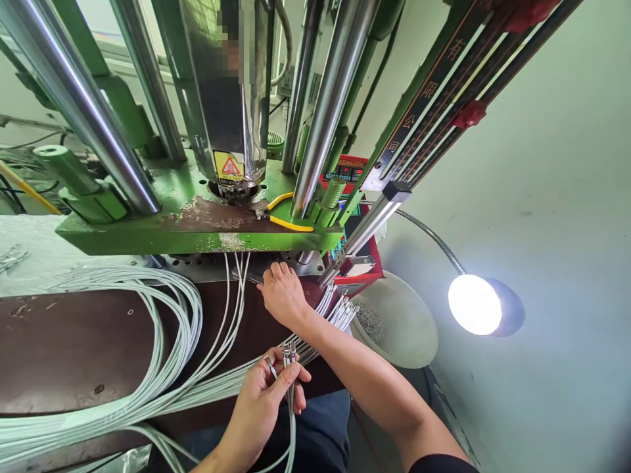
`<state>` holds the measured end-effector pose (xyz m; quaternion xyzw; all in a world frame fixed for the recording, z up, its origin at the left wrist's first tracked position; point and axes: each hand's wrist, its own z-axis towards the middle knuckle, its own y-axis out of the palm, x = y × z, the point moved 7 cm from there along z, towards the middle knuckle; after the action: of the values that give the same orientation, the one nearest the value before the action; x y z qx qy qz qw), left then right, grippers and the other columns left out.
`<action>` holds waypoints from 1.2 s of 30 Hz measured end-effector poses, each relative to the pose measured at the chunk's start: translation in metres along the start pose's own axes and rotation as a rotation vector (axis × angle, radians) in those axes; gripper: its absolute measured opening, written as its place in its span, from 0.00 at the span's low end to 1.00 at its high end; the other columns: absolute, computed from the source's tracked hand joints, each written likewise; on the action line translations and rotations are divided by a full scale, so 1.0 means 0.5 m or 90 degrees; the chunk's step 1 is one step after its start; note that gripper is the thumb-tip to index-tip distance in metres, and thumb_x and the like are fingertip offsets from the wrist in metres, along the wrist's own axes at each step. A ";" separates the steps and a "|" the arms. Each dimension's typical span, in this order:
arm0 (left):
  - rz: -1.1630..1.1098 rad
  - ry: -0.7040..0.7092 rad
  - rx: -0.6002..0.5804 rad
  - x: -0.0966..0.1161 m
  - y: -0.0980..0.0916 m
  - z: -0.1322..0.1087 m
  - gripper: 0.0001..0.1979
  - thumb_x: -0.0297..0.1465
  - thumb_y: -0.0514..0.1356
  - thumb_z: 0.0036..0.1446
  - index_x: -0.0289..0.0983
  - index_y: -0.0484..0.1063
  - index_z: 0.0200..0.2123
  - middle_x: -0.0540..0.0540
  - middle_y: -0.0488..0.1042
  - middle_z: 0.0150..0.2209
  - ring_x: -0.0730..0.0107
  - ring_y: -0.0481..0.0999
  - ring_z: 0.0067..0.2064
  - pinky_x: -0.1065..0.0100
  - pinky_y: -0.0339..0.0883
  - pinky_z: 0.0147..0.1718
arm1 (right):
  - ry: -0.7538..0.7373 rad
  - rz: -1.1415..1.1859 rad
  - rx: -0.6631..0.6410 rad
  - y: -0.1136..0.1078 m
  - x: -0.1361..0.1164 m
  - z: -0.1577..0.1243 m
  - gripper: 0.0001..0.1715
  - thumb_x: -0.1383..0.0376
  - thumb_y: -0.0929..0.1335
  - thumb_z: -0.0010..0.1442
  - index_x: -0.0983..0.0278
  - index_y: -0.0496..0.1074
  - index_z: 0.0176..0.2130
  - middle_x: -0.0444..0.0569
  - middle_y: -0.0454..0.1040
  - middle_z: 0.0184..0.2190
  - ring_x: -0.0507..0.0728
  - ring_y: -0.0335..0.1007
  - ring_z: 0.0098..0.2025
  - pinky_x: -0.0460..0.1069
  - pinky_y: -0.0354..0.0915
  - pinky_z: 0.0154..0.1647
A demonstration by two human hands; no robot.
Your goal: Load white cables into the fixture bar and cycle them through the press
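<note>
My left hand [261,401], low in the middle, pinches several white cables whose metal-tipped connectors [288,353] stick up past the fingertips. Its cables hang down over my lap. Farther forward, my right hand [282,292] rests at the front edge of the green press, beside a flat metal piece [252,276]; its fingers are bent, and what they hold, if anything, is hidden. To its left, a few white cables [231,328] run up under the press plate [211,242]. A bundle of finished-looking cable ends [342,310] lies right of my right wrist.
Coiled white cables [190,328] cover the brown table [64,348] at left. Yellow-handled cutters [290,225] lie on the press. Steel columns [335,98] rise above. At right are a whitish bin [414,322] with scraps, a red control box [367,263] and a lit lamp [474,305].
</note>
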<state>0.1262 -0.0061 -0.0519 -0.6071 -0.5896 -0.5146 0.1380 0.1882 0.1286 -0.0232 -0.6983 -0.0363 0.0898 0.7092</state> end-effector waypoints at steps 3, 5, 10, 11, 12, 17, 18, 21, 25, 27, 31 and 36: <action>0.029 0.003 -0.014 0.000 0.008 0.004 0.14 0.41 0.63 0.54 0.36 0.69 0.28 0.50 0.73 0.21 0.74 0.69 0.20 0.69 0.64 0.24 | 0.072 0.036 -0.030 -0.022 0.042 -0.050 0.11 0.62 0.61 0.67 0.68 0.66 0.43 0.59 0.72 0.42 0.62 0.70 0.43 0.53 0.65 0.40; 0.034 0.004 -0.009 -0.001 0.012 0.010 0.16 0.42 0.65 0.51 0.36 0.67 0.27 0.50 0.73 0.21 0.73 0.68 0.19 0.69 0.64 0.23 | 0.135 0.095 -0.043 -0.045 0.079 -0.093 0.10 0.62 0.61 0.68 0.67 0.64 0.44 0.56 0.74 0.38 0.61 0.73 0.39 0.51 0.63 0.35; 0.052 -0.015 -0.015 -0.011 0.025 0.024 0.18 0.45 0.68 0.46 0.36 0.69 0.27 0.49 0.75 0.20 0.71 0.69 0.19 0.69 0.62 0.22 | 0.186 0.452 -0.021 -0.085 0.146 -0.191 0.15 0.56 0.66 0.64 0.63 0.68 0.45 0.45 0.76 0.30 0.53 0.70 0.30 0.46 0.59 0.30; 0.061 -0.017 -0.028 -0.011 0.030 0.025 0.18 0.45 0.67 0.47 0.36 0.70 0.27 0.48 0.76 0.21 0.70 0.71 0.21 0.69 0.64 0.24 | 0.184 0.534 -0.027 -0.083 0.151 -0.206 0.18 0.55 0.66 0.63 0.64 0.69 0.47 0.44 0.75 0.30 0.51 0.68 0.28 0.46 0.60 0.29; 0.064 -0.021 -0.043 -0.009 0.034 0.026 0.18 0.45 0.67 0.48 0.35 0.72 0.27 0.46 0.77 0.22 0.69 0.72 0.23 0.68 0.65 0.26 | 0.184 0.606 -0.038 -0.078 0.153 -0.219 0.20 0.55 0.66 0.63 0.65 0.69 0.49 0.44 0.75 0.30 0.50 0.67 0.27 0.45 0.60 0.28; 0.047 -0.054 -0.117 -0.004 0.058 0.020 0.20 0.45 0.61 0.54 0.34 0.74 0.21 0.45 0.75 0.21 0.72 0.70 0.23 0.68 0.63 0.30 | 0.198 0.768 -0.105 -0.052 0.134 -0.251 0.24 0.58 0.63 0.65 0.67 0.71 0.56 0.43 0.73 0.25 0.48 0.64 0.23 0.45 0.63 0.26; 0.049 -0.054 -0.118 -0.003 0.059 0.019 0.21 0.45 0.61 0.54 0.34 0.73 0.19 0.46 0.74 0.19 0.73 0.68 0.22 0.68 0.62 0.30 | 0.201 0.776 -0.107 -0.052 0.129 -0.252 0.24 0.59 0.63 0.65 0.67 0.71 0.56 0.43 0.73 0.25 0.48 0.65 0.23 0.45 0.64 0.27; 0.057 -0.045 -0.094 -0.004 0.057 0.019 0.19 0.44 0.62 0.52 0.35 0.73 0.19 0.49 0.70 0.16 0.74 0.65 0.20 0.68 0.60 0.30 | 0.194 0.778 -0.090 -0.061 0.116 -0.247 0.24 0.60 0.64 0.63 0.65 0.73 0.55 0.45 0.77 0.30 0.51 0.68 0.28 0.47 0.67 0.31; 0.098 -0.020 -0.068 0.000 0.054 0.020 0.21 0.43 0.61 0.53 0.36 0.70 0.15 0.50 0.65 0.13 0.73 0.62 0.20 0.68 0.58 0.29 | 0.162 0.754 -0.063 -0.076 0.104 -0.242 0.22 0.60 0.64 0.63 0.64 0.74 0.54 0.48 0.79 0.39 0.55 0.73 0.38 0.50 0.70 0.41; 0.125 -0.007 -0.061 0.005 0.055 0.019 0.23 0.42 0.59 0.54 0.37 0.66 0.11 0.50 0.64 0.12 0.73 0.61 0.21 0.68 0.57 0.28 | 0.156 0.748 -0.065 -0.078 0.099 -0.242 0.22 0.60 0.64 0.63 0.64 0.74 0.54 0.48 0.79 0.42 0.56 0.74 0.42 0.52 0.70 0.46; 0.163 0.001 -0.047 0.015 0.061 0.017 0.21 0.39 0.58 0.54 0.38 0.65 0.12 0.51 0.62 0.12 0.72 0.60 0.20 0.68 0.55 0.27 | 0.162 0.739 -0.088 -0.077 0.093 -0.246 0.23 0.62 0.63 0.64 0.66 0.72 0.55 0.49 0.78 0.48 0.59 0.74 0.49 0.54 0.68 0.52; 0.193 -0.006 -0.055 0.015 0.066 0.014 0.23 0.41 0.56 0.56 0.38 0.64 0.12 0.50 0.63 0.13 0.72 0.61 0.20 0.67 0.55 0.27 | 0.132 0.717 -0.099 -0.080 0.086 -0.248 0.23 0.64 0.64 0.64 0.65 0.72 0.56 0.50 0.74 0.53 0.60 0.72 0.52 0.53 0.67 0.55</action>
<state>0.1558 -0.0052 -0.0343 -0.6972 -0.4689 -0.5098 0.1850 0.2554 0.0138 0.0105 -0.6652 0.4045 0.3817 0.4981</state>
